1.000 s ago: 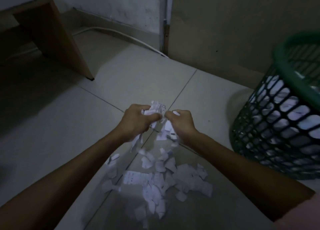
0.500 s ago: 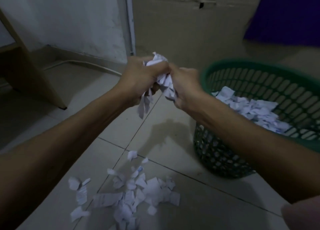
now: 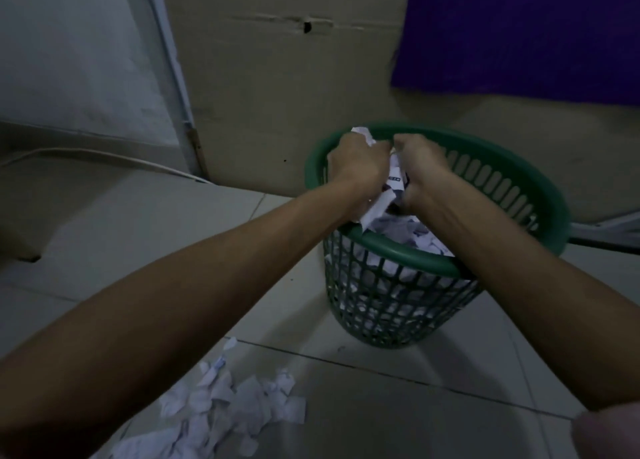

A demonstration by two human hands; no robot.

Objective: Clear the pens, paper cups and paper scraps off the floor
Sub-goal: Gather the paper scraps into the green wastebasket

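Hovering over the green basket [image 3: 440, 264], both hands are sitting inside its rim line, straight above the scraps already piled in it, so the coming move looks like a plain release: the drop path is directly down from the palms, no reach needed. Left hand [image 3: 358, 167] and right hand [image 3: 420, 171] are pressing together, fingers curled narrow, clamping one wad of paper scraps [image 3: 381, 202] between them; the wad is running roughly vertical, one tuft poking above the left knuckles, a longer strip dangling below toward the pile. Neither hand is nearer, both are level over the opening. Behind and below the left forearm, a loose heap of scraps on the floor [image 3: 228, 410] is still waiting. Versus half a second back: hands were left of the basket and higher, now they are moving in over its mouth, same wad clamped.
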